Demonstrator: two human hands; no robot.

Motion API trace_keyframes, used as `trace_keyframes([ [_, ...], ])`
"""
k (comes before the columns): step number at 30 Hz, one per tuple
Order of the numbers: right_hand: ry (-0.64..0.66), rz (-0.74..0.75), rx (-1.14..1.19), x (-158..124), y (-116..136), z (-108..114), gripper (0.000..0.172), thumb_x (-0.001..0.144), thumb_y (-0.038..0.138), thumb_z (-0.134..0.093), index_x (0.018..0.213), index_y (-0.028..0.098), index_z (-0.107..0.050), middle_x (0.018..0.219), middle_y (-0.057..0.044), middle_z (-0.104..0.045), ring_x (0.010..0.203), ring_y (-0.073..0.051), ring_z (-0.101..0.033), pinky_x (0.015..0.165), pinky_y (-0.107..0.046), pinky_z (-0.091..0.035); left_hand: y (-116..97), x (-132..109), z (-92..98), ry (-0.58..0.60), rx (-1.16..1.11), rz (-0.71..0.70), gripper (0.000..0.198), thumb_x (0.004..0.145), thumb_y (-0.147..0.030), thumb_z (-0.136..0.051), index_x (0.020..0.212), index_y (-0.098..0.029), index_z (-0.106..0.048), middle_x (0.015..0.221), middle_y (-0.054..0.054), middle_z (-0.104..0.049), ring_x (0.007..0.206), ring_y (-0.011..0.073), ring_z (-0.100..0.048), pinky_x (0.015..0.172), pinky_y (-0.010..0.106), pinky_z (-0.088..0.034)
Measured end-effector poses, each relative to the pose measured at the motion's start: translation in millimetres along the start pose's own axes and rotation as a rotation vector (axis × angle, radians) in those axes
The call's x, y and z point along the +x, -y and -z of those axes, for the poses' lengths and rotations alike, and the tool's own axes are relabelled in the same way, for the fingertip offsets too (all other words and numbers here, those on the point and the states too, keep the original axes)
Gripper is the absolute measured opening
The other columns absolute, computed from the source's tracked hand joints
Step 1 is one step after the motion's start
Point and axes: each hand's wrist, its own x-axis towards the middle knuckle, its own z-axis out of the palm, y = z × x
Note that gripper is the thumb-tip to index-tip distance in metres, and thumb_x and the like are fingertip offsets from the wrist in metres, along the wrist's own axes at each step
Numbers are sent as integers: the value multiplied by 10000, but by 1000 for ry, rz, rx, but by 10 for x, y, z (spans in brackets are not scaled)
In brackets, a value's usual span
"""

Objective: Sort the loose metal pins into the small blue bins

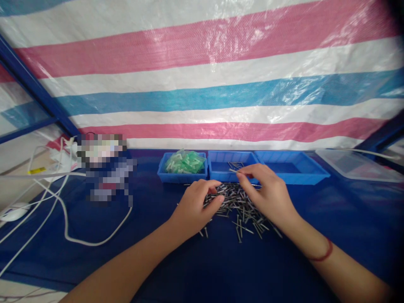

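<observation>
My right hand [268, 191] pinches a single screw [233, 171] between thumb and fingertips, just over the front rim of the middle blue bin [217, 173]. Inside that bin lie several loose screws [236, 164]. A heap of long metal screws [235, 200] is spread on the dark blue table beneath both hands. At the heap's left side, my left hand [197, 204] is curved with thumb and forefinger apart, and no object shows between them. Its other fingers are partly hidden.
A blue bin [160, 173] on the left holds a green plastic bag [186, 162] with white pieces. Another blue bin [309, 179] and a clear lid [350, 166] stand to the right. White cables [66, 227] and a mouse [14, 211] lie left. A striped sheet [202, 101] hangs behind.
</observation>
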Motion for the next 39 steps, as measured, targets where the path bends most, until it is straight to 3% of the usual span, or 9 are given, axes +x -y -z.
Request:
trace_keyframes([
  [4, -66, -161, -317, 35, -245, -38, 242, 875, 386, -539, 948, 209, -686, 966, -88, -662, 881, -270, -590, 730, -400, -425, -40, -44, -15, 163, 167, -147, 258, 907, -356, -533, 1122, -239, -615, 1098, 50, -617, 1036, 215, -520, 883, 374, -371],
  [7, -53, -191, -299, 26, -258, -56, 278, 872, 416, -530, 980, 211, -684, 995, -93, -653, 908, -272, -590, 736, -397, -431, -47, -81, -40, 243, 274, -211, 303, 883, -440, -558, 1128, -275, -624, 1178, 40, -587, 1103, 242, -478, 887, 393, -351],
  [10, -32, -162, -196, -8, -173, -69, 252, 878, 385, -516, 959, 207, -675, 981, -85, -654, 908, -252, -594, 784, -399, -443, -34, -93, -59, 290, 360, -208, 234, 900, -390, -549, 1088, -285, -640, 1193, 21, -583, 1112, 242, -464, 876, 392, -341],
  [16, 16, -77, -97, -54, -13, -66, 181, 866, 302, -526, 935, 214, -668, 972, -78, -651, 929, -252, -589, 846, -436, -447, -15, -79, -73, 249, 441, -215, 148, 925, -277, -523, 923, -266, -670, 1118, 2, -613, 1066, 214, -483, 853, 384, -312],
  [22, 34, -39, -51, -45, 65, -41, 157, 861, 257, -527, 906, 206, -668, 950, -78, -654, 922, -251, -588, 842, -441, -450, 32, -90, -117, 236, 451, -253, 117, 884, -354, -594, 935, -270, -658, 1121, 1, -600, 1060, 214, -473, 848, 375, -299],
  [29, 58, -28, -30, -52, 88, -36, 149, 860, 249, -531, 885, 200, -669, 944, -71, -660, 917, -244, -580, 822, -435, -449, 49, -93, -160, 223, 497, -297, 94, 911, -297, -564, 885, -238, -633, 1046, -14, -610, 974, 181, -494, 804, 352, -293],
  [39, 87, -1, -3, -55, 99, -25, 132, 863, 246, -534, 867, 200, -657, 914, -67, -665, 887, -236, -582, 798, -423, -453, -15, -61, -119, 223, 511, -262, 181, 948, -232, -470, 1085, -238, -588, 1016, 21, -625, 948, 188, -521, 788, 349, -307],
])
